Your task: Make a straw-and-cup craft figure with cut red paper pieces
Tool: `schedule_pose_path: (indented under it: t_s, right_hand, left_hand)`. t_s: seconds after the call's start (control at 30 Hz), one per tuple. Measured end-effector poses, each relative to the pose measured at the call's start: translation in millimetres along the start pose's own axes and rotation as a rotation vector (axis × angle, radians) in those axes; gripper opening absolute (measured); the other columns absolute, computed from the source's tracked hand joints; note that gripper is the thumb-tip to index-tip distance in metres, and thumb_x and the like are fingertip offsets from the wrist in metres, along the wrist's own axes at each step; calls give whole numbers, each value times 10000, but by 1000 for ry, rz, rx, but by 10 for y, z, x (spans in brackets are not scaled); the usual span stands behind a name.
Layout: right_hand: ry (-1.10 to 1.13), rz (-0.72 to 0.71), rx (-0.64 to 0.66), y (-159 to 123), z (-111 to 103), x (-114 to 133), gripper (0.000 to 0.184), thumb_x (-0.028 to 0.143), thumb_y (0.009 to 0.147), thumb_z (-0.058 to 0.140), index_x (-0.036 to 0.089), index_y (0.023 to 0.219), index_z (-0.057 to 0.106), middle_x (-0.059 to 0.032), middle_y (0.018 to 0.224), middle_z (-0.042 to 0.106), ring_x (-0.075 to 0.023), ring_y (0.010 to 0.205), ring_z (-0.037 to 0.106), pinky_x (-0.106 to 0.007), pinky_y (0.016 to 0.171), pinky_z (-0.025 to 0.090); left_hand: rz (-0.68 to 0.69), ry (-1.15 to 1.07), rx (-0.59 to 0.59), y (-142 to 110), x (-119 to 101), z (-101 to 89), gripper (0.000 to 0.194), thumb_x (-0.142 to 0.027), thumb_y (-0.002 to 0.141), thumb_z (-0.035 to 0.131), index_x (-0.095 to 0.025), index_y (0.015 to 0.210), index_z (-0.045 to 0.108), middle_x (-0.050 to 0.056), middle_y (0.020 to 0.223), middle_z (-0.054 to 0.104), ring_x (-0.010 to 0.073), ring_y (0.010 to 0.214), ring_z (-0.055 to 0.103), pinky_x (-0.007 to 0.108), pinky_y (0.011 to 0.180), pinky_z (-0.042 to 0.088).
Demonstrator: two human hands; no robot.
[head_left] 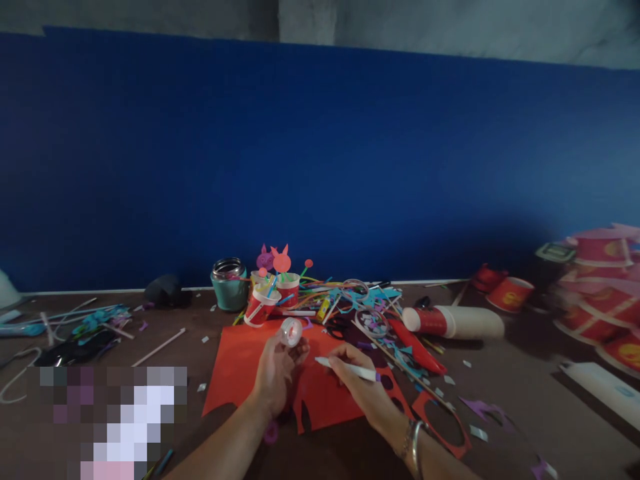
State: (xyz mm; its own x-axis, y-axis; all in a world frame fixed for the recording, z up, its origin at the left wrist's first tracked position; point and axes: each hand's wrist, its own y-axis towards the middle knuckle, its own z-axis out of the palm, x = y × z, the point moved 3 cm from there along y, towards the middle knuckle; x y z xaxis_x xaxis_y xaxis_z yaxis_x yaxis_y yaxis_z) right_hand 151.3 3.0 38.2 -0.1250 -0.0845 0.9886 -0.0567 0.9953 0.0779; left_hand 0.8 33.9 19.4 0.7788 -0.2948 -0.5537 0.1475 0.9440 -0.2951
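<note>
Head view: at the centre, the left hand (283, 367) has its grip closed on a round, clear plastic roll (291, 332), thumb at its near left side, the other fingers loosely curled. Just to its 3 o'clock, the right hand (353, 377) pinches a slim white marker (354, 369) between thumb and fingers, its grip closed.

Both hands are above a flat orange-red paper sheet (240, 363) on the dark brown table (170, 427). The table's far edge runs along the blue wall (320, 147) at 12 o'clock. Brown surface shows between the sheet and a thin pale stick (160, 348) at 9 o'clock, and a wider stretch toward the long white box (607, 393) at 3 to 4 o'clock. Room is tighter at 12 o'clock, where red-and-white paper cups (262, 305) reach the sheet's far edge, and at 1 o'clock, crowded with tangled blue paper scraps (373, 303). A pixelated block hides the area at 8 o'clock.

The roll is glossy and see-through, its ring face turned up. The marker lies nearly level, pale tip toward 9 o'clock, purple end toward 4 o'clock. The sheet's near edge is notched, with round cut-outs near its right side.
</note>
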Motion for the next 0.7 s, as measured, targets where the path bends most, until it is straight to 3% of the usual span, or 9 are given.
schedule_pose_path:
  t_s: [0.13,0.3,0.53,0.7]
  right_hand:
    - [-113,56,3,-13,-11,-70,201,289,692,569,192,579,434,68,458,469,-73,417,433,-180,396,315]
    - [-118,151,20,-6,72,-214,223,270,664,536,210,543,357,102,382,383,-80,365,469,-163,350,310]
    - [-90,111,9,16,73,-225,198,258,670,515,210,545,370,100,371,416,-85,360,494,-166,365,346]
    - [-97,125,20,20,68,-255,200,256,681,524,207,554,377,95,374,427,-75,339,464,-158,340,306]
  left_hand:
    - [42,-46,58,26,4,-13,209,-276,785,502,-113,783,633,88,712,660,186,712,626,337,763,495]
    - [49,-70,100,28,9,-18,208,-268,788,505,-109,773,637,82,721,662,180,736,619,330,795,477]
    - [47,-77,87,16,-2,8,182,-251,781,506,-121,756,632,72,701,653,178,722,617,340,785,483]
    - [57,-81,104,10,-8,13,171,-256,776,514,-129,747,625,72,708,654,177,722,614,342,786,483]
